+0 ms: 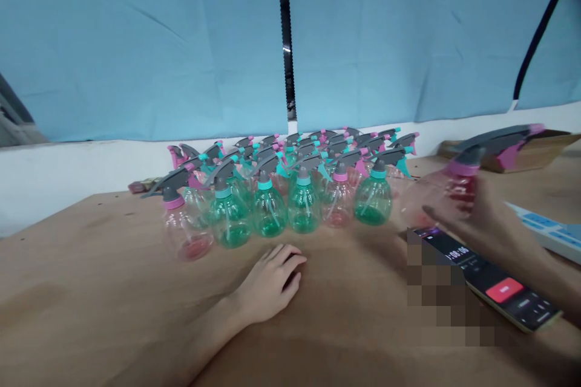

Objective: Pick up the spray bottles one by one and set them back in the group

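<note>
My right hand [494, 217] is wrapped round a clear pink spray bottle [431, 193], slightly blurred and tilted, with a grey head and pink trigger. My left hand [275, 284] rests on the wooden table [113, 302], fingers loosely bent and a little apart, holding nothing. Beyond it, upright spray bottles stand close together in rows. The front row has a pink spray bottle [186, 233] at its left end, then green ones such as this green spray bottle [270, 214], and another pink spray bottle [336, 205]. The rear bottles are partly hidden.
A phone [494, 281] showing a timer lies under my right forearm. At the right are a white and blue flat object [551, 233] and an open cardboard box [540, 154]. A small reddish item [140, 185] lies left of the bottles. A blue sheet [181, 42] hangs behind.
</note>
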`<state>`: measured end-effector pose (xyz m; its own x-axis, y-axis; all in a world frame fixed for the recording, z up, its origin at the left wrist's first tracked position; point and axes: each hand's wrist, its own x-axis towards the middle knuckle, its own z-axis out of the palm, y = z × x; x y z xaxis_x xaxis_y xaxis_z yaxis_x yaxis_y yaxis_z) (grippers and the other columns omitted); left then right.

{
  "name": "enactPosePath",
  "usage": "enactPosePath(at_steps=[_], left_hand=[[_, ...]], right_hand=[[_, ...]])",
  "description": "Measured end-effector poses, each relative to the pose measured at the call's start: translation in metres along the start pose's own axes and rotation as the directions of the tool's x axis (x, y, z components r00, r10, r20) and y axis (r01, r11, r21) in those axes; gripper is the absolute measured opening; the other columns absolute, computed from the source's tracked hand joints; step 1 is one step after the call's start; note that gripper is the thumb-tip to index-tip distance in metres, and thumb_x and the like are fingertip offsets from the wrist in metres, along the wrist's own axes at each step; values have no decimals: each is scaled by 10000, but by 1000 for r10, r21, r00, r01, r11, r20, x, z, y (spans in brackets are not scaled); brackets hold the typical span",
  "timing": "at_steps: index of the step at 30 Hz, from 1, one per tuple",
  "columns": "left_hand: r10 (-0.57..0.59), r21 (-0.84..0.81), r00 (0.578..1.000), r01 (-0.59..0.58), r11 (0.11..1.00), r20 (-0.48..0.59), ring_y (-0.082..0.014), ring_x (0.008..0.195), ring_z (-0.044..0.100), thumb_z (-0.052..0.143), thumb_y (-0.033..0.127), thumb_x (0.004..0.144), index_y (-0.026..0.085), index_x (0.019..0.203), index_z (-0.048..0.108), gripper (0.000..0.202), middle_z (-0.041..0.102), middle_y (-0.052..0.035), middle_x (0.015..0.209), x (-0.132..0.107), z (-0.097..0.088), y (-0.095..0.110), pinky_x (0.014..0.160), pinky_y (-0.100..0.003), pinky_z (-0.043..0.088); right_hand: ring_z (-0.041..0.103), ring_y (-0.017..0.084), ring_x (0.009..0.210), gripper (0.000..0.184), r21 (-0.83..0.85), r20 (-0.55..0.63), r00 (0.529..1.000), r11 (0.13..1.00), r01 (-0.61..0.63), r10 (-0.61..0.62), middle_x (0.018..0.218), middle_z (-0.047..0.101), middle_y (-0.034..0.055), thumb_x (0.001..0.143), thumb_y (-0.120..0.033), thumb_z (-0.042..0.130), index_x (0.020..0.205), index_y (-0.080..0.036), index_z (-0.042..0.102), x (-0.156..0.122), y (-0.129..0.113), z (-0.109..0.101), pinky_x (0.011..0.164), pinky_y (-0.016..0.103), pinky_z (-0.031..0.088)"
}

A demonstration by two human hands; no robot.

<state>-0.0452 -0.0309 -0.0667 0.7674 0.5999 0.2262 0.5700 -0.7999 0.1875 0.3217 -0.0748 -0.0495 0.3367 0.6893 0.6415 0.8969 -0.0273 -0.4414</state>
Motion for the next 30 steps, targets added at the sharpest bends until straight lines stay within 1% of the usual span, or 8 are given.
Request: enactPosePath(at_steps=[3,6,12,18,20,23,26,30], left_hand=[[3,5,1000,-3,1000,4,-207,1050,498,392,172,861,190,1103,518,274,532,-68,1117,0,0,0,925,-382,414],[2,15,1000,-2,1000,3,-209,1054,501,384,178,866,194,1104,515,272,536,-66,1120,0,0,1,931,-387,411],[-60,0,998,60,998,4,-237,1079,507,405,186,843,179,1219,412,377,512,-96,1178,-1,0,1,925,-417,430],[-172,-134,978,155,979,-121,-217,1070,528,339,70,795,165,1257,369,472,498,-112,1206,-3,3,-5,938,-400,432],[-173,-226,962,124,966,-212,-196,1122,494,334,57,794,187,1234,391,463,508,-87,1204,-1,0,-6,990,-387,390],[-152,-403,946,25,915,-285,-199,1210,421,395,178,846,213,1260,361,416,444,-79,1299,11,-14,-6,1025,-393,352],[-101,-606,967,-65,793,-235,-234,1280,336,537,323,798,234,1343,250,623,314,-72,1419,35,-32,-7,1043,-408,321],[-49,-761,995,-39,647,-92,-303,1251,364,681,374,632,237,1334,328,798,384,-57,1389,73,-56,-7,981,-453,367]], right_hand=[[585,295,944,619,248,164,968,958,146,-190,1108,544,148,735,-467,591,1228,-203,325,-33,-46,12,771,424,504],[548,317,1020,630,281,316,918,947,152,-241,1152,516,133,747,-449,558,1268,-215,293,-55,-87,30,845,470,464],[461,333,1153,744,357,367,877,918,175,-310,1292,423,140,745,-445,542,1358,-233,176,-61,-132,55,922,512,409],[335,310,1264,809,436,366,870,887,153,-330,1383,305,143,764,-420,553,1385,-251,63,-71,-144,73,996,506,348],[310,306,1279,842,449,389,861,884,134,-328,1418,232,138,763,-423,560,1391,-263,21,-77,-140,77,999,504,348],[280,300,1296,877,469,449,825,877,109,-343,1450,160,122,768,-433,557,1398,-281,-35,-82,-130,81,997,505,350],[245,280,1313,891,483,497,785,869,103,-370,1456,157,123,779,-420,548,1406,-259,-63,-83,-124,81,1015,482,332],[307,270,1277,817,465,532,743,874,144,-405,1396,283,138,795,-392,527,1416,-215,27,-81,-124,80,1017,457,330]])
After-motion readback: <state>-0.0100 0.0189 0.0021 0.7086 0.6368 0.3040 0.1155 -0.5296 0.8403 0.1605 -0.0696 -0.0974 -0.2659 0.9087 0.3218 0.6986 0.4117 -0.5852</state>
